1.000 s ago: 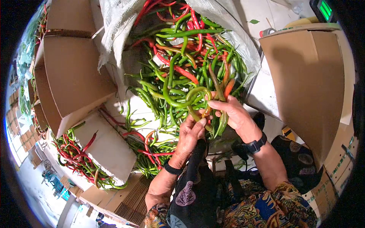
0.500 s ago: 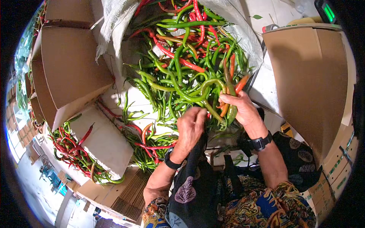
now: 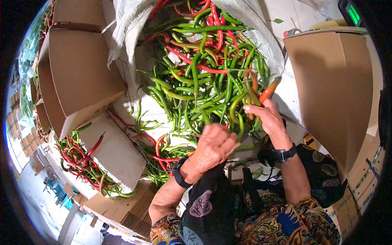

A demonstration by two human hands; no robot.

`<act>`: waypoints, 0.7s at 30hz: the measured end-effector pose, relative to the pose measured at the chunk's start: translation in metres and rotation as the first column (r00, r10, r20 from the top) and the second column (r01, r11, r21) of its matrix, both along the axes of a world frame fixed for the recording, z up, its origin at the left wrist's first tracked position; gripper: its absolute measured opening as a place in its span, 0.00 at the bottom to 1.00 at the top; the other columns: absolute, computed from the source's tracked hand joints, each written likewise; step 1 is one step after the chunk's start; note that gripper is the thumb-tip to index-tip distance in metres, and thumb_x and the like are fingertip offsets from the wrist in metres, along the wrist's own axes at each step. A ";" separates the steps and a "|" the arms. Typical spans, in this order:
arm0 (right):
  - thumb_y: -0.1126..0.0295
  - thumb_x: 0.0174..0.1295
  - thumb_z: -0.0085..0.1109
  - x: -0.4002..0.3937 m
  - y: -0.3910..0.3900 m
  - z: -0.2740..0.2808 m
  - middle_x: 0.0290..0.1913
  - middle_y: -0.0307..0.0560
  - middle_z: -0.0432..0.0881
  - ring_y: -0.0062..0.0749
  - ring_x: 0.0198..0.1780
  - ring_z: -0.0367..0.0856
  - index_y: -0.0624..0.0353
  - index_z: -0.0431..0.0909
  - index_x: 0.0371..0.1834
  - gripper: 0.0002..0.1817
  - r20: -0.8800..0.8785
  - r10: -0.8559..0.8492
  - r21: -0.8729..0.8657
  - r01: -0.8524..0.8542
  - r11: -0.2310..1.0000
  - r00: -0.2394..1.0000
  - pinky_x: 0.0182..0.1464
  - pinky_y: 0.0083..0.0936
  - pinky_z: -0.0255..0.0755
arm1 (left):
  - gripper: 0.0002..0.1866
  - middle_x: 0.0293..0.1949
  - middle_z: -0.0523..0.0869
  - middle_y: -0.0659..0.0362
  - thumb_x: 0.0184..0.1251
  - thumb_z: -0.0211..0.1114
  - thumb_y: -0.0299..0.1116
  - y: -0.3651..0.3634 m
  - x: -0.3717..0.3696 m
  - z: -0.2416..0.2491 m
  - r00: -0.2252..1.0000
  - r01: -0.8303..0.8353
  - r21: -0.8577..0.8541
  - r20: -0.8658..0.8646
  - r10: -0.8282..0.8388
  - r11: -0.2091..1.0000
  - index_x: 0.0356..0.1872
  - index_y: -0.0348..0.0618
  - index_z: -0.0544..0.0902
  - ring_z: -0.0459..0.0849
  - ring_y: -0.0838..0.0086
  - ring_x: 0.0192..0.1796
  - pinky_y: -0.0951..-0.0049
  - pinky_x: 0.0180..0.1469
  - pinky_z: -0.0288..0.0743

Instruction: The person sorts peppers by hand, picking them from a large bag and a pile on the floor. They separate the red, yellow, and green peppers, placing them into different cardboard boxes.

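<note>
A big heap of green and red chili peppers (image 3: pixel 183 87) spreads from the mouth of a white woven sack (image 3: pixel 126 32). My right hand (image 3: pixel 267 118) is closed round a small bunch of peppers, with an orange-red pepper (image 3: pixel 269 90) sticking out past the fingers. Over the near edge of the heap is my left hand (image 3: pixel 215 147), its fingers curled and slightly blurred. A green pepper lies at its fingertips; whether the hand grips it is hidden.
Open cardboard boxes stand at the left (image 3: pixel 79 69) and right (image 3: pixel 330 81). A white block (image 3: pixel 112 151) lies at lower left, between red and green peppers (image 3: pixel 81 163) and more peppers beside the heap. A device with green lights (image 3: pixel 353 14) is at top right.
My left hand has moved right and slightly down, turning its back upward. My right hand has shifted slightly right and down with its bunch. The long curved green pepper between the hands has changed position.
</note>
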State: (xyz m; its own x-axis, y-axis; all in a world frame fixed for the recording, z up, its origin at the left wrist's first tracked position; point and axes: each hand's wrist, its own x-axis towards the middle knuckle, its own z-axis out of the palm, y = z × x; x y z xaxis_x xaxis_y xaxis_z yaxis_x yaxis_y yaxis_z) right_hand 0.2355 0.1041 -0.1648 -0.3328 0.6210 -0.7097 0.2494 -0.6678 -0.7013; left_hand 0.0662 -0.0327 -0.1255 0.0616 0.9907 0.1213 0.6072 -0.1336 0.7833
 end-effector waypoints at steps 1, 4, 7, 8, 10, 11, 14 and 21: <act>0.71 0.52 0.69 0.001 0.005 0.006 0.38 0.38 0.81 0.22 0.38 0.78 0.66 0.77 0.48 0.21 -0.034 -0.023 -0.054 0.021 0.998 0.999 0.44 0.20 0.71 | 0.12 0.32 0.79 0.56 0.52 0.71 0.31 -0.002 -0.001 -0.002 0.996 0.086 -0.094 0.002 -0.086 0.992 0.37 0.40 0.81 0.78 0.62 0.39 0.63 0.42 0.70; 0.70 0.51 0.70 0.006 0.010 0.018 0.37 0.37 0.80 0.21 0.38 0.76 0.65 0.77 0.48 0.21 -0.037 -0.002 -0.080 -0.001 0.997 0.999 0.44 0.21 0.70 | 0.12 0.32 0.79 0.56 0.53 0.71 0.33 -0.006 -0.006 -0.020 0.997 0.070 -0.241 -0.025 -0.078 0.968 0.35 0.39 0.81 0.77 0.60 0.39 0.63 0.42 0.70; 0.67 0.52 0.70 0.006 0.004 0.012 0.36 0.38 0.80 0.18 0.38 0.74 0.63 0.77 0.49 0.22 0.132 0.248 0.056 -0.257 0.965 0.960 0.41 0.19 0.69 | 0.11 0.36 0.83 0.54 0.63 0.66 0.34 -0.003 0.004 -0.003 0.823 0.001 -0.311 0.540 0.175 0.951 0.38 0.36 0.82 0.81 0.65 0.39 0.66 0.44 0.73; 0.67 0.52 0.70 0.014 -0.012 -0.017 0.34 0.37 0.80 0.18 0.35 0.75 0.63 0.77 0.47 0.21 0.124 0.231 0.247 -0.255 0.935 0.965 0.36 0.18 0.70 | 0.11 0.38 0.84 0.54 0.66 0.63 0.35 -0.001 0.007 0.005 0.605 0.048 -0.479 0.712 0.356 0.877 0.39 0.35 0.82 0.82 0.68 0.39 0.67 0.45 0.75; 0.69 0.55 0.67 -0.007 -0.014 0.017 0.32 0.37 0.80 0.22 0.31 0.77 0.62 0.77 0.46 0.17 0.033 -0.060 -0.146 0.064 0.987 0.998 0.35 0.21 0.72 | 0.15 0.36 0.85 0.55 0.69 0.60 0.37 0.003 0.001 0.004 0.392 0.113 -0.491 0.821 0.415 0.864 0.45 0.33 0.81 0.82 0.74 0.34 0.70 0.43 0.78; 0.70 0.55 0.66 -0.004 -0.010 0.015 0.32 0.37 0.80 0.22 0.30 0.77 0.62 0.77 0.45 0.16 -0.027 -0.119 -0.205 0.111 0.972 0.993 0.35 0.21 0.73 | 0.16 0.34 0.85 0.56 0.69 0.60 0.39 0.001 -0.005 0.006 0.330 0.102 -0.565 0.796 0.508 0.819 0.44 0.33 0.81 0.81 0.75 0.31 0.70 0.42 0.78; 0.73 0.58 0.62 0.019 0.000 -0.001 0.32 0.40 0.81 0.25 0.30 0.80 0.59 0.77 0.43 0.10 -0.182 -0.378 -0.407 0.280 0.869 0.908 0.35 0.24 0.76 | 0.24 0.24 0.80 0.57 0.70 0.57 0.51 -0.010 -0.030 0.013 0.001 0.022 -0.504 0.864 0.504 0.863 0.35 0.35 0.79 0.75 0.74 0.23 0.69 0.35 0.75; 0.70 0.58 0.60 0.053 0.002 0.013 0.33 0.43 0.81 0.27 0.29 0.79 0.59 0.77 0.42 0.10 -0.475 -0.352 -0.500 0.082 0.862 0.806 0.33 0.24 0.75 | 0.12 0.37 0.84 0.47 0.58 0.65 0.20 0.022 -0.047 -0.002 0.896 -0.444 -0.135 -0.100 0.434 0.886 0.44 0.38 0.82 0.82 0.54 0.40 0.62 0.45 0.76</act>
State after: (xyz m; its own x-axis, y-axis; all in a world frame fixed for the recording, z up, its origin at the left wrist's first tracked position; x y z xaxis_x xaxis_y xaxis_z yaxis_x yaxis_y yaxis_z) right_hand 0.2885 0.1061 -0.1515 -0.6335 0.3937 -0.6661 -0.2643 -0.9192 -0.2919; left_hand 0.0194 -0.0111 -0.1273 -0.3810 0.9243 -0.0201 0.6264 0.2741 0.7297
